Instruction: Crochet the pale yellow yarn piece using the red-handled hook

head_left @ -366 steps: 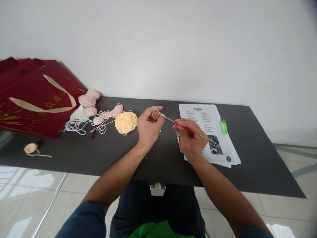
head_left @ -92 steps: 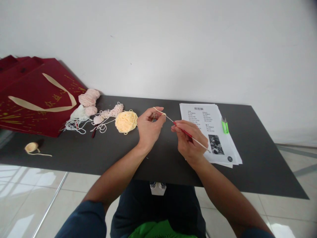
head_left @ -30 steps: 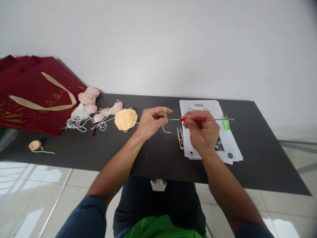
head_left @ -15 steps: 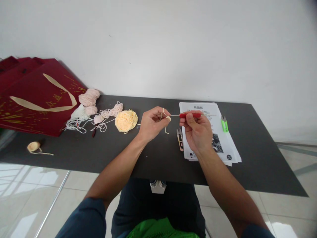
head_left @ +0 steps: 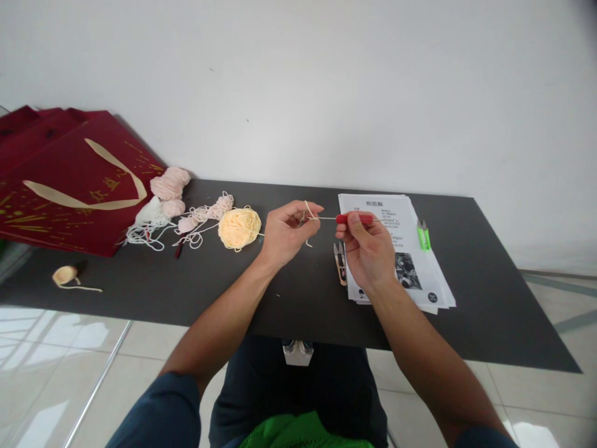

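Head cam has one red-handled hook up above the bench, with the right hand keeping a pinch grip on its handle. Left hand is pinching one pale yellow strand (looped over the index finger), and the hook's shaft reaches it there. Rest of the count: one yellow yarn ball near the left wrist, two thread snips, one green and one beige, either side of the paper stack, one small cup-shaped yellow piece at far left, plus pink yarn and white yarn too tangled to tally. Writing: top sheet's heading looks like 熊图解, with a dark photo and round black logo lower down; smaller lines are unreadable for me. Red bag has gold characters, also unclear. Bench is plain dark grey, against a white wall, with glossy pale floor tiles below.
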Demonstrator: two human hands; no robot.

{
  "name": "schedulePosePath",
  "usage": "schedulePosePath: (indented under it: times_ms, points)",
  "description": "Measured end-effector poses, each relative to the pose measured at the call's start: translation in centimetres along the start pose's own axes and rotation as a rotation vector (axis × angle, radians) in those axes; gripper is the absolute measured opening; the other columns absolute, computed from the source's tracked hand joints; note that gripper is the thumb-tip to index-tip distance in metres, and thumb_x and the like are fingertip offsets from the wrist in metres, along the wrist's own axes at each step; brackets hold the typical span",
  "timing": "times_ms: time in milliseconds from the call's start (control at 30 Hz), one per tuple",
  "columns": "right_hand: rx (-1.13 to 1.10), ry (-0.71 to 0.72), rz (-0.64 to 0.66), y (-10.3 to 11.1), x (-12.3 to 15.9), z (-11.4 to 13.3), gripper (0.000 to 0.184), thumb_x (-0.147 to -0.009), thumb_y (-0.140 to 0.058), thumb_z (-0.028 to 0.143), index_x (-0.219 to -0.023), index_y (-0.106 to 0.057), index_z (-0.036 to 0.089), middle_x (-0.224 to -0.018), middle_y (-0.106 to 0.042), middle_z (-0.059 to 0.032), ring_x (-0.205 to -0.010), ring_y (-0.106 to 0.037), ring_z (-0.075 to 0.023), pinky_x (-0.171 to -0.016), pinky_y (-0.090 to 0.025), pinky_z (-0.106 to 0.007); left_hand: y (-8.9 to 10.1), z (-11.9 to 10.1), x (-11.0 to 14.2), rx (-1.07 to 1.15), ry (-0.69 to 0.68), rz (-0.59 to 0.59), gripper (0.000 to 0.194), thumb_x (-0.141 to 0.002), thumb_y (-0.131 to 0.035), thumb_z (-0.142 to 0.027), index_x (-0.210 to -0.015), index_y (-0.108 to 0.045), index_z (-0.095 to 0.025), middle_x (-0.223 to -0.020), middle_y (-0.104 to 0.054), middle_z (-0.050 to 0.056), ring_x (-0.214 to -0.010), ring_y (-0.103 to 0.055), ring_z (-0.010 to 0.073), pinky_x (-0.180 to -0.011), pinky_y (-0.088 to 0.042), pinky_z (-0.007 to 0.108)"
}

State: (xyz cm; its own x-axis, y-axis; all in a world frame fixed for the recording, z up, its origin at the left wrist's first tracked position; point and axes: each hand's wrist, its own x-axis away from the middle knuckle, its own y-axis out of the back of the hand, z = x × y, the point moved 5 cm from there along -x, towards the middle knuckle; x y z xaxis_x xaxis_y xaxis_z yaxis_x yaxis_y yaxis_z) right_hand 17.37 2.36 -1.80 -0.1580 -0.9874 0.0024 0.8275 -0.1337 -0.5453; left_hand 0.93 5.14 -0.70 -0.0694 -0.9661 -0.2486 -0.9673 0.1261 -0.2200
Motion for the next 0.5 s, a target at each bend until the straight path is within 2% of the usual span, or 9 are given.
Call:
schedulePosePath:
  times_ms: [100,167,333,500]
  points:
    - [0.007,-0.018,-0.009,-0.08,0.05,-0.29,0.023,-0.083,-0.088,0.038,-0.089,-0.073,0.022,-0.085,-0.081,0.0027,-0.068,-0.073,-0.0067,-0.067,-0.066,-0.016,-0.14,0.31,0.16,0.051,0.064,-0.005,0.034,-0.072,-0.087,-0.021,-0.105,-0.083,-0.024,-0.079,-0.072,-0.001,-0.072,-0.061,0.011,-0.071,-0.049,0.026]
    - [0.005,-0.027,-0.023,-0.15,0.12,-0.42,0.024,-0.083,-0.088,0.04,-0.088,-0.074,0.022,-0.085,-0.081,0.0023,-0.068,-0.073,-0.0073,-0.068,-0.067,-0.017,-0.2,0.47,0.25,0.061,0.092,-0.013,0.037,-0.07,-0.088,-0.021,-0.107,-0.083,-0.024,-0.08,-0.073,0.0,-0.073,-0.062,0.0113,-0.072,-0.05,0.027]
    - [-0.003,-0.032,-0.042,-0.48,0.36,-0.33,0.025,-0.08,-0.09,0.039,-0.086,-0.073,0.02,-0.083,-0.081,0.0014,-0.066,-0.072,-0.008,-0.066,-0.066,-0.019,0.02,0.33,0.3,-0.031,0.044,-0.038,0.027,-0.07,-0.089,-0.02,-0.096,-0.085,-0.024,-0.087,-0.075,0.001,-0.08,-0.063,0.0131,-0.076,-0.05,0.027]
    - [-0.012,-0.003,-0.049,-0.72,0.51,0.02,0.025,-0.079,-0.091,0.036,-0.085,-0.073,0.019,-0.081,-0.081,0.0006,-0.064,-0.072,-0.0082,-0.063,-0.065,-0.019,0.28,0.49,0.28,-0.052,0.052,-0.034,0.028,-0.075,-0.087,-0.023,-0.102,-0.086,-0.027,-0.086,-0.074,0.002,-0.072,-0.058,0.0118,-0.067,-0.046,0.027]
